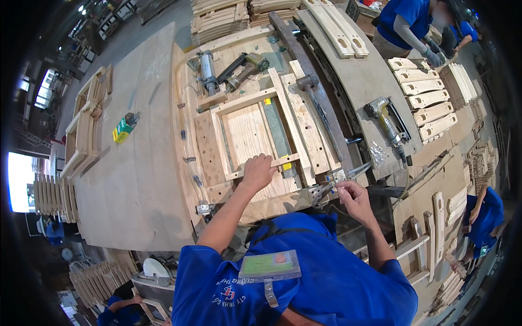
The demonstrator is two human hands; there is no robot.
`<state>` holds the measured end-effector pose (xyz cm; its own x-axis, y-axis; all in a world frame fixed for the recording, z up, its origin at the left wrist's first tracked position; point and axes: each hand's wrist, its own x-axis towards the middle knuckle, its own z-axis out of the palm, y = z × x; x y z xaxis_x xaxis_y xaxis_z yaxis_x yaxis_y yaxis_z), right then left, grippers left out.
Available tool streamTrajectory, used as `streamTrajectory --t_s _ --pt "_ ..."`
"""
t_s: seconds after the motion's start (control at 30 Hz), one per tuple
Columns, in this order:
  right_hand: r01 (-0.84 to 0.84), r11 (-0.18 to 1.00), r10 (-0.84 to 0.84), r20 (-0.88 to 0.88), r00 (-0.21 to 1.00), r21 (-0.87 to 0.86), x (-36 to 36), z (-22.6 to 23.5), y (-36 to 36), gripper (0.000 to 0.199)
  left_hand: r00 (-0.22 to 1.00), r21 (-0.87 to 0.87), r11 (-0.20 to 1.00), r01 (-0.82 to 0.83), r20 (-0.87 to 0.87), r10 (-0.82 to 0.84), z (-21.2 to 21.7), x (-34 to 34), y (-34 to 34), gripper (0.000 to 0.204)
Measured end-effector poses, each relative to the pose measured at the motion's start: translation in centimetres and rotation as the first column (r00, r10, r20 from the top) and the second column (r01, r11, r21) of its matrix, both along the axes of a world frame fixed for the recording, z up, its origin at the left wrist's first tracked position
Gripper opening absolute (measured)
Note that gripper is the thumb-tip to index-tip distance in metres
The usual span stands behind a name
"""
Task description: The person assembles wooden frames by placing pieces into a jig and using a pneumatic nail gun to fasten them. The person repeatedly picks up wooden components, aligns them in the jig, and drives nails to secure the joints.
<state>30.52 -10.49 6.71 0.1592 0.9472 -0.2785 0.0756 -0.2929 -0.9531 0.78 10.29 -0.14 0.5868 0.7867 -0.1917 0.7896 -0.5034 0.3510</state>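
Observation:
My left hand (258, 173) is closed on the near rail (286, 160) of a pale wooden frame (218, 130), which lies on a wooden jig board (208, 155). Its fingertips wrap over the rail. To the right, my right hand (354, 200) has thumb and fingers pinched together beside a metal fitting (337, 175) at the jig's near right corner. What sits between those fingers is too small to make out. A longer wooden piece (291, 127) runs along the frame's right side.
Two nail guns (207, 73) (247, 70) lie at the jig's far end. Another nail gun (389, 122) rests on the right-hand board. A hammer (315, 95) lies beside the jig. A yellow-green box (125, 128) sits on the left panel. Co-workers in blue (405, 24) stand far right.

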Motion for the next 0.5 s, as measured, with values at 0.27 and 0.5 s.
streamTrajectory --t_s 0.27,0.5 --pt "0.051 0.989 -0.075 0.169 0.983 0.139 -0.3 -0.1 0.6 0.021 0.996 -0.111 0.99 0.082 0.04 -0.078 -0.4 0.0 1.8 0.039" --pt "0.203 0.966 -0.231 0.176 0.957 0.162 1.3 -0.5 1.3 0.019 0.955 -0.22 0.933 0.285 0.145 -0.257 1.2 -0.1 4.3 0.041"
